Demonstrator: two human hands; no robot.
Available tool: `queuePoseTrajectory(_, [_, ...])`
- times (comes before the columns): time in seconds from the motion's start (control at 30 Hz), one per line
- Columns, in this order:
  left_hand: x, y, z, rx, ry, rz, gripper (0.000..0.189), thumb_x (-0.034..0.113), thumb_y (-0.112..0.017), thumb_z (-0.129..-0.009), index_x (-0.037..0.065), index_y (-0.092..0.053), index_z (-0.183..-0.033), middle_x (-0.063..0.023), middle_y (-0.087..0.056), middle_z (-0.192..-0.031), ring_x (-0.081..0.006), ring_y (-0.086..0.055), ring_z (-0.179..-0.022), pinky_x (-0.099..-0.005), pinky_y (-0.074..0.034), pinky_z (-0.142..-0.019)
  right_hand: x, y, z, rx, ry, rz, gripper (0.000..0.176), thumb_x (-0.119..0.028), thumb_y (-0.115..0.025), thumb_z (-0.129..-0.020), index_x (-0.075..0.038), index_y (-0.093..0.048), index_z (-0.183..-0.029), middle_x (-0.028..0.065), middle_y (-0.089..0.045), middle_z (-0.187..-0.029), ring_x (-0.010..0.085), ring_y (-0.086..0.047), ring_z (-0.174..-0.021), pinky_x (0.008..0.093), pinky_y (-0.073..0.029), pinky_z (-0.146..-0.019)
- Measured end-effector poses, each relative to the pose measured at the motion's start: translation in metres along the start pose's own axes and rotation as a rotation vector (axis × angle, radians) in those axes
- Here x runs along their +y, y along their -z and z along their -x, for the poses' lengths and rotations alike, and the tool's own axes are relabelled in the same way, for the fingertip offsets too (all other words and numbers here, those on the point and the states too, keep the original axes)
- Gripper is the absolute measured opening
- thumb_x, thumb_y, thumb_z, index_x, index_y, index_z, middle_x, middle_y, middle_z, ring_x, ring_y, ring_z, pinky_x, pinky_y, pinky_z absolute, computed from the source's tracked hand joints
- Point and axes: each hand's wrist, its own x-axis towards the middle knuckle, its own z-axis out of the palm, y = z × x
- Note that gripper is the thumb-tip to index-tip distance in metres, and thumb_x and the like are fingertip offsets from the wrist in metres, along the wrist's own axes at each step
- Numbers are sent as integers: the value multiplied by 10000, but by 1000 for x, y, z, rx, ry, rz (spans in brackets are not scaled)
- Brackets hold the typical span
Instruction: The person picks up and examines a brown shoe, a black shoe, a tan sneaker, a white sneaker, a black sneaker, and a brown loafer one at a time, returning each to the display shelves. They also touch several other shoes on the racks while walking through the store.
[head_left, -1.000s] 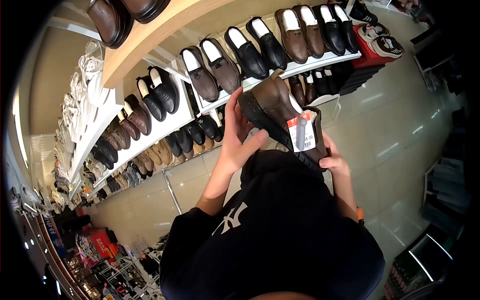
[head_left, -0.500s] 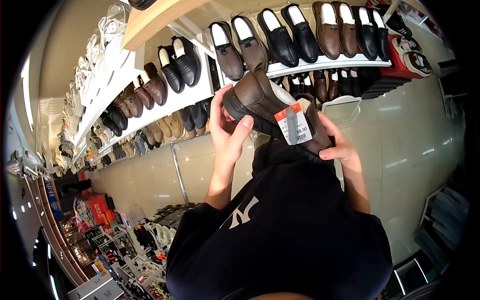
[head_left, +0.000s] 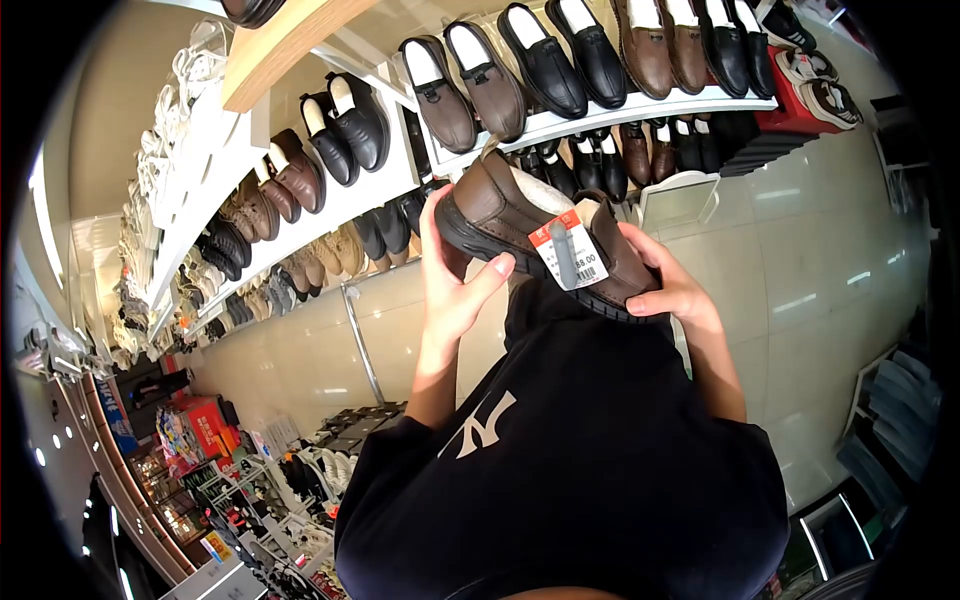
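Observation:
A brown leather shoe (head_left: 485, 205) with a thick black sole is held up in front of my chest, its side facing me. My left hand (head_left: 460, 290) grips one end of it, thumb on the sole and fingers behind. At the other end my right hand (head_left: 670, 285) closes round it, with the thumb on the lower edge. A red and white price tag (head_left: 572, 250) hangs over the shoe's side. White padding (head_left: 535, 188) shows in the opening. The fingers behind the shoe are partly hidden.
Beyond the shoe, a white shelf (head_left: 650, 110) carries brown and black slip-on shoes. Another white shelf (head_left: 290, 245) to the left holds more pairs. Red shoe boxes (head_left: 800, 118) stand at the far right. Folded jeans (head_left: 905, 400) lie at the right edge, above a tiled floor (head_left: 800, 270).
The shoe and both hands have shifted slightly left in view, and the shoe sits a little lower. The shelves have moved up and left in the picture. Both hands keep their hold.

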Motion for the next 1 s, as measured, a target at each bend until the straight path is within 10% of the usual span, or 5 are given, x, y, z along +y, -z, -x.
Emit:
queuePoseTrajectory(0.2, [9,14,2,-66,-12,-46,850,-6,-693,-647,55,-236,-1361,-102,-446,-1227,-205,-487,-1121,-336,-384,-968,9,-12,-2,-78,-26,75,967,-150,-760,-640,39,-192,-1399,151,-340,-1388,226,-313,-1298,322,-224,-1063])
queuePoseTrajectory(0.67, [-6,9,-2,-74,-232,49,967,504,-796,-611,64,-258,-1284,-226,-429,-1247,-353,-504,-1134,-435,-392,-974,-2,-43,-21,33,265,811,1059,-220,-834,-559,18,-211,-1381,190,-365,-1353,305,-375,-1265,364,-303,-1038])
queuePoseTrajectory(0.77, [-9,9,-2,-40,-215,113,899,336,-839,-607,45,-296,-1261,-190,-465,-1221,-308,-513,-1128,-398,-406,-955,-5,-41,-24,50,319,781,969,-281,-822,-570,-12,-309,-1346,186,-426,-1291,335,-432,-1209,366,-358,-995])
queuePoseTrajectory(1.0, [2,14,-22,144,-365,-18,890,461,-831,-571,12,-376,-1191,-178,-562,-1082,-259,-556,-1019,-364,-429,-896,-28,-49,-40,106,452,831,846,-296,-820,-550,-22,-429,-1249,156,-520,-1167,319,-541,-1056,375,-433,-888])
